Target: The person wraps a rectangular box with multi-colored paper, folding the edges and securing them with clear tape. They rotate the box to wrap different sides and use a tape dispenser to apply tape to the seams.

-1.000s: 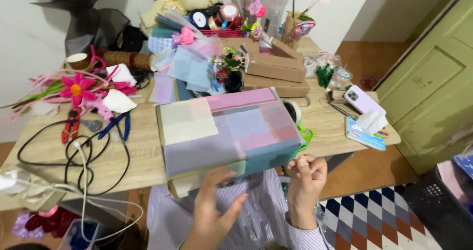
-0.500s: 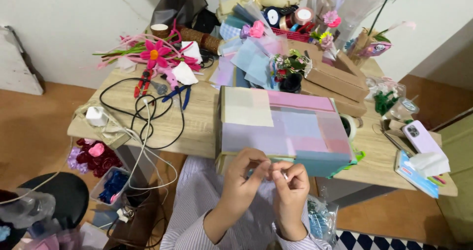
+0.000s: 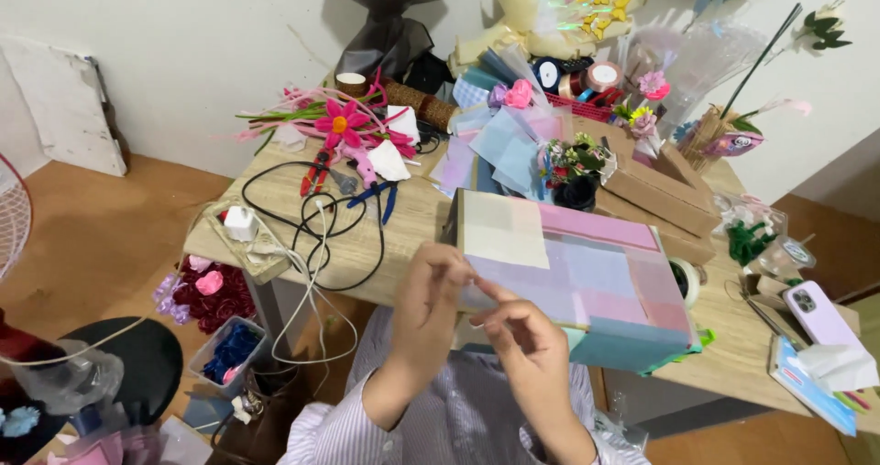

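A wooden surface (image 3: 412, 236) fills most of the view, crowded with craft supplies. Its largest item is a stack of pastel paper sheets (image 3: 587, 277) in pink, lilac, cream and teal, lying flat near the front edge, just beyond the two hands. Behind it stand brown cardboard boxes (image 3: 660, 190), loose blue and white wrapping sheets (image 3: 500, 149), a small pot of flowers (image 3: 577, 167) and rolls of ribbon (image 3: 587, 76). To the left lie pink handmade flowers (image 3: 339, 121), a tangle of black and white cables (image 3: 316, 231) with a white charger (image 3: 240, 222), and blue-handled pliers (image 3: 376, 195). A phone in a lilac case (image 3: 820, 314) rests at the far right.

The left hand (image 3: 431, 291) and right hand (image 3: 522, 332) are raised together in front of the near left corner of the paper stack. Both have their fingers (image 3: 500, 295) drawn in close, thumb and forefinger nearly pinched, seemingly working on something very small or thin between them; what it is cannot be made out, nor whether either hand truly grips it.

As far as can be judged, the work is at an early stage: the paper stack looks whole and uncut, the tools lie untouched, and nothing finished sits near the hands.
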